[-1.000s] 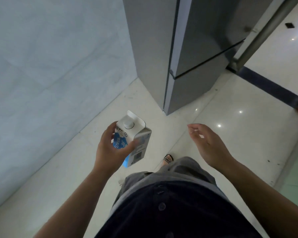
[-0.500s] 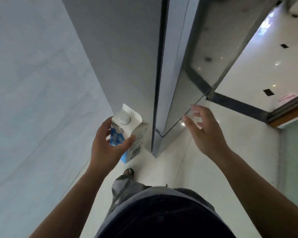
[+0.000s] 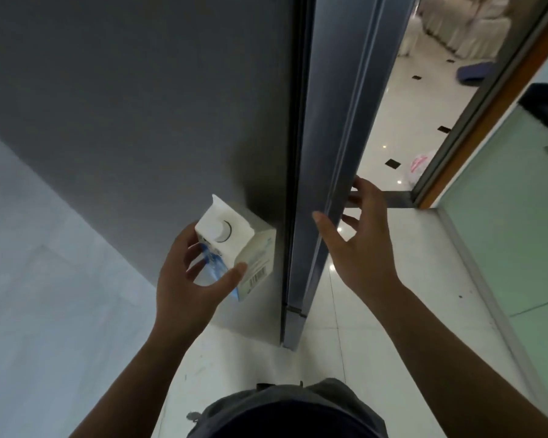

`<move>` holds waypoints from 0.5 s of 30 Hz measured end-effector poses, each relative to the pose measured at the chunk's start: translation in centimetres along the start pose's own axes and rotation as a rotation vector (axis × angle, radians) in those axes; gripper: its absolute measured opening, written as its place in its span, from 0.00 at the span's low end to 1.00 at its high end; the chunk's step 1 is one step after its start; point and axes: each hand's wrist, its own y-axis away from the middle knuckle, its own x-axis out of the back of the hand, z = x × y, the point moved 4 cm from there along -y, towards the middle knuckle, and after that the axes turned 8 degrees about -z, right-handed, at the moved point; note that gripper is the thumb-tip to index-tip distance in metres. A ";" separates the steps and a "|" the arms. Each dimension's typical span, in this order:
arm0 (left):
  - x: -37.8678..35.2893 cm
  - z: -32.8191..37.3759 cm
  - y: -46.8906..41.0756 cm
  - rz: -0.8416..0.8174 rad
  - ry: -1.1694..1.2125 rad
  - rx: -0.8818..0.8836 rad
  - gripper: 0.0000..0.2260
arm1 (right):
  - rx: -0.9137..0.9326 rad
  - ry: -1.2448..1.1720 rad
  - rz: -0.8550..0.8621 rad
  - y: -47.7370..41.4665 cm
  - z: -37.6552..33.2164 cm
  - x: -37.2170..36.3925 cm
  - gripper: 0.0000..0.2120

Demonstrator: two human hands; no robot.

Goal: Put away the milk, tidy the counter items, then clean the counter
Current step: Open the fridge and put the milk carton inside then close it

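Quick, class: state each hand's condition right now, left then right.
Left hand: holding the milk carton.
Right hand: open, fingers spread beside the fridge door edge.

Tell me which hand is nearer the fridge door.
Right. The right hand sits at the fridge door edge; the left hand holds the milk carton off to the door's left.

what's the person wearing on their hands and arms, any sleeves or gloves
The left hand and right hand are bare: no gloves, no rings visible on the fingers. The left forearm and right forearm are bare to the frame's edge, without sleeves, watch or bracelet.
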 end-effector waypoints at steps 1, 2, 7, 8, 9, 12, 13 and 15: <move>0.4 0.2 -0.5 -0.010 0.003 -0.023 0.27 | -0.005 0.008 0.023 -0.1 -0.3 -0.1 0.31; 0.9 0.2 -1.0 -0.015 0.005 -0.044 0.28 | -0.013 0.013 0.045 -0.2 -0.6 -0.1 0.30; 1.6 0.8 -2.4 -0.038 0.008 -0.102 0.30 | -0.040 0.004 0.128 -0.9 -1.8 0.4 0.29; 1.6 0.9 -2.5 -0.046 0.007 -0.112 0.30 | -0.049 0.001 0.136 -1.0 -2.0 0.4 0.29; 1.6 1.0 -2.6 -0.056 0.010 -0.118 0.31 | -0.056 -0.002 0.144 -1.0 -2.1 0.4 0.29; 1.4 1.1 -2.5 -0.066 0.028 -0.123 0.31 | -0.049 -0.035 0.160 -1.2 -2.3 0.5 0.29; 1.4 1.1 -2.5 -0.063 0.029 -0.122 0.31 | -0.035 -0.039 0.163 -1.2 -2.4 0.5 0.30; 1.2 1.1 -2.3 -0.058 0.025 -0.121 0.30 | -0.004 -0.026 0.188 -1.2 -2.5 0.6 0.31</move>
